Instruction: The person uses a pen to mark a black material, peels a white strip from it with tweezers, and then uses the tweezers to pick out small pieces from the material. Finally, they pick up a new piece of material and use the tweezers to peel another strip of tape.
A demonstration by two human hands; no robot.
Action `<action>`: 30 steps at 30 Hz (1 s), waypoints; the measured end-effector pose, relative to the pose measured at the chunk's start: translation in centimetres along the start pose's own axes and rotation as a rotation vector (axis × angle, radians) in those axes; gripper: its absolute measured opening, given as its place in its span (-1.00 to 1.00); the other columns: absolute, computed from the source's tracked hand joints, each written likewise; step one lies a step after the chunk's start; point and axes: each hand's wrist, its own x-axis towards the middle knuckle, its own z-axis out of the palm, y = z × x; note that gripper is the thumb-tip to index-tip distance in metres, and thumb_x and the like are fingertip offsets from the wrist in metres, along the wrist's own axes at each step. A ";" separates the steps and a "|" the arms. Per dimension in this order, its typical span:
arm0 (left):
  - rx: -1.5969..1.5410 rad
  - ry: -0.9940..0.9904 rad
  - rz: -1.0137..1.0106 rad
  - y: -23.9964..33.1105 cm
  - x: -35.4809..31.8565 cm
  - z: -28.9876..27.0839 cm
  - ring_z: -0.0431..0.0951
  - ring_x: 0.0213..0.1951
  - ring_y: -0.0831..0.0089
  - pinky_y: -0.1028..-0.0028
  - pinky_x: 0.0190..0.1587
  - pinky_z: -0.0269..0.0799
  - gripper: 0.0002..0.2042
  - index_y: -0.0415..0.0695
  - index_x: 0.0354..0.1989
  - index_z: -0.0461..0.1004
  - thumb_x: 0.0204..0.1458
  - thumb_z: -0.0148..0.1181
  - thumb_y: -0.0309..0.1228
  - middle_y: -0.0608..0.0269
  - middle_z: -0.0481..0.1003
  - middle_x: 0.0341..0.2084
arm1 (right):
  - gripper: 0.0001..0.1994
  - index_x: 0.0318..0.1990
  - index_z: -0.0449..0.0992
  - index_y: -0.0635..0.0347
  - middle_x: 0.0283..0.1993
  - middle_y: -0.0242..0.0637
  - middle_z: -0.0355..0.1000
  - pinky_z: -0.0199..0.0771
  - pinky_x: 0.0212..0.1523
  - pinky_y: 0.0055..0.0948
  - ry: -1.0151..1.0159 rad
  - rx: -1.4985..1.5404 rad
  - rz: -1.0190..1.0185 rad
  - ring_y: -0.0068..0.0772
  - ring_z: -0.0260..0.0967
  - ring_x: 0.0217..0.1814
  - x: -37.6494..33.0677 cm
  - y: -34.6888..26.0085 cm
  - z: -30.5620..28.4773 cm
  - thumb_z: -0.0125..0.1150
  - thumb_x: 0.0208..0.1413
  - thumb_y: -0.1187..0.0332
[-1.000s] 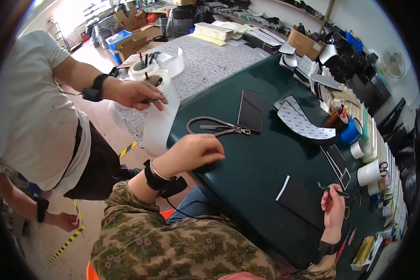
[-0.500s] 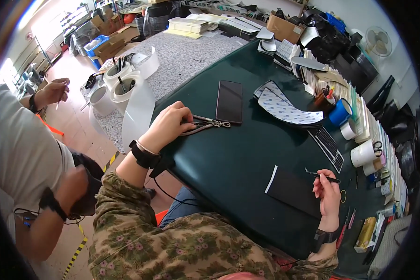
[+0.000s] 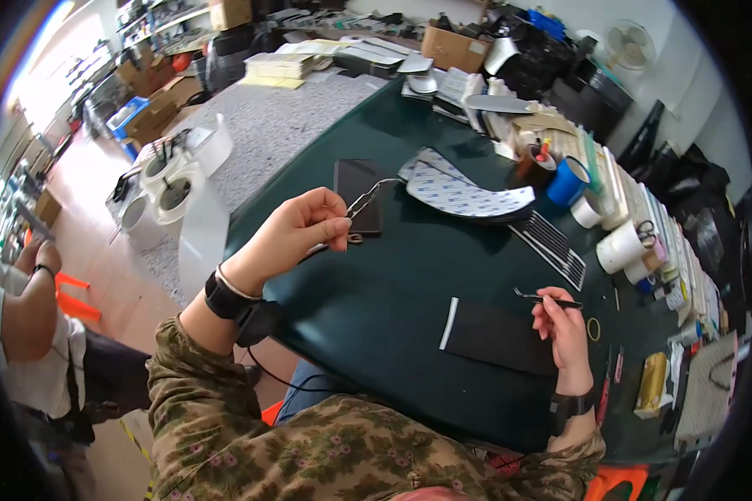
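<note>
You've got some thin thing (image 3: 362, 202) pinched in your left hand (image 3: 297, 230) near the tabletop (image 3: 351, 309)'s left edge, tweezers (image 3: 570, 304) pinched in your right hand (image 3: 565, 336).

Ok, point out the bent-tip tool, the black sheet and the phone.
Bent-tip tool (image 3: 571, 304), head view: black handle end.
Black sheet (image 3: 497, 336), head view: middle.
Phone (image 3: 355, 174), head view: upper dark face.

both hands (image 3: 302, 224) (image 3: 561, 324) in fingertip pinches
</note>
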 end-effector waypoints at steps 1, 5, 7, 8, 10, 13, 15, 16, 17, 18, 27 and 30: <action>-0.005 -0.027 0.009 0.5 0.7 0.8 0.48 -0.34 0.65 0.61 -0.20 0.42 -0.88 -0.19 -0.08 0.41 0.32 0.15 -0.43 0.42 0.47 -0.39 | -0.79 0.04 0.49 0.16 -0.29 -0.39 0.51 0.28 -0.48 -0.70 -0.001 -0.001 -0.003 -0.69 0.41 -0.41 0.0 -0.2 0.0 0.09 0.39 0.29; -0.157 -0.122 -0.071 1.3 3.0 4.0 0.50 -0.33 0.67 0.61 -0.15 0.43 -0.84 -0.21 -0.03 0.45 0.34 0.12 -0.40 0.41 0.51 -0.40 | -0.77 0.07 0.49 0.17 -0.22 -0.35 0.55 0.30 -0.48 -0.70 0.006 -0.011 -0.036 -0.68 0.44 -0.38 0.5 -0.2 -0.3 0.10 0.39 0.28; -0.272 -0.207 -0.076 1.1 4.2 5.3 0.47 -0.34 0.64 0.60 -0.16 0.40 -0.83 -0.19 0.01 0.44 0.34 0.12 -0.41 0.41 0.48 -0.40 | -0.76 0.08 0.49 0.17 -0.19 -0.33 0.56 0.31 -0.47 -0.70 0.027 -0.020 -0.049 -0.67 0.45 -0.37 0.6 -0.3 -0.5 0.10 0.39 0.28; -0.333 -0.253 -0.079 0.9 4.9 6.1 0.45 -0.34 0.63 0.59 -0.16 0.38 -0.82 -0.18 0.03 0.44 0.34 0.11 -0.41 0.41 0.46 -0.40 | -0.75 0.08 0.50 0.18 -0.18 -0.32 0.57 0.31 -0.47 -0.70 0.024 -0.025 -0.055 -0.67 0.46 -0.36 0.6 -0.5 -0.6 0.10 0.39 0.28; -0.343 -0.290 -0.069 1.0 5.7 7.6 0.45 -0.35 0.62 0.58 -0.17 0.39 -0.83 -0.17 0.02 0.44 0.34 0.12 -0.41 0.41 0.46 -0.40 | -0.75 0.09 0.50 0.18 -0.14 -0.29 0.58 0.33 -0.46 -0.69 0.006 -0.032 -0.063 -0.66 0.47 -0.34 0.7 -0.8 -0.9 0.11 0.38 0.28; -0.352 -0.313 -0.057 1.1 6.3 9.4 0.46 -0.35 0.61 0.56 -0.17 0.39 -0.84 -0.17 0.01 0.45 0.34 0.12 -0.40 0.41 0.46 -0.41 | -0.74 0.10 0.50 0.18 -0.13 -0.29 0.58 0.34 -0.45 -0.69 0.026 -0.037 -0.055 -0.65 0.48 -0.33 0.8 -0.9 -1.0 0.11 0.38 0.28; -0.326 -0.293 -0.060 0.9 6.3 9.9 0.46 -0.36 0.61 0.56 -0.18 0.39 -0.85 -0.17 0.00 0.46 0.34 0.11 -0.41 0.41 0.47 -0.40 | -0.74 0.10 0.50 0.19 -0.12 -0.29 0.58 0.34 -0.45 -0.69 0.030 -0.042 -0.049 -0.65 0.48 -0.32 0.8 -0.9 -1.3 0.11 0.38 0.28; -0.314 -0.281 -0.062 0.7 6.3 10.1 0.46 -0.36 0.61 0.57 -0.18 0.39 -0.85 -0.17 -0.01 0.46 0.34 0.11 -0.41 0.40 0.47 -0.40 | -0.73 0.11 0.50 0.19 -0.11 -0.29 0.59 0.34 -0.45 -0.68 0.029 -0.048 -0.059 -0.64 0.48 -0.32 0.7 -0.8 -1.4 0.12 0.38 0.28; -0.319 -0.286 -0.064 0.5 6.3 10.3 0.46 -0.36 0.61 0.57 -0.18 0.39 -0.85 -0.17 -0.01 0.46 0.34 0.11 -0.41 0.40 0.47 -0.40 | -0.73 0.11 0.50 0.19 -0.10 -0.28 0.59 0.35 -0.45 -0.68 0.025 -0.054 -0.069 -0.64 0.49 -0.32 0.7 -0.8 -1.6 0.12 0.37 0.28; -0.323 -0.278 -0.067 0.3 6.2 10.3 0.47 -0.36 0.61 0.57 -0.18 0.40 -0.85 -0.17 -0.01 0.47 0.34 0.11 -0.41 0.40 0.48 -0.40 | -0.73 0.12 0.50 0.19 -0.09 -0.28 0.59 0.35 -0.45 -0.68 0.015 -0.060 -0.079 -0.63 0.49 -0.31 0.7 -0.8 -1.6 0.12 0.37 0.28; -0.101 -0.083 0.040 -1.3 5.3 10.7 0.57 -0.27 0.56 0.53 -0.17 0.50 -0.85 -0.21 -0.06 0.55 0.24 0.23 -0.50 0.30 0.59 -0.33 | -0.71 0.16 0.50 0.18 -0.02 -0.29 0.59 0.39 -0.34 -0.65 0.029 -0.249 -0.074 -0.58 0.54 -0.20 0.4 -1.4 -1.4 0.09 0.38 0.29; 0.118 -0.032 0.196 -1.2 5.2 10.7 0.60 -0.24 0.52 0.51 -0.16 0.52 -0.84 -0.22 -0.11 0.61 0.15 0.30 -0.56 0.26 0.63 -0.30 | -0.75 0.11 0.55 0.18 -0.01 -0.35 0.60 0.41 -0.24 -0.63 0.016 -0.373 -0.075 -0.57 0.55 -0.16 0.1 -1.6 -1.3 0.12 0.36 0.36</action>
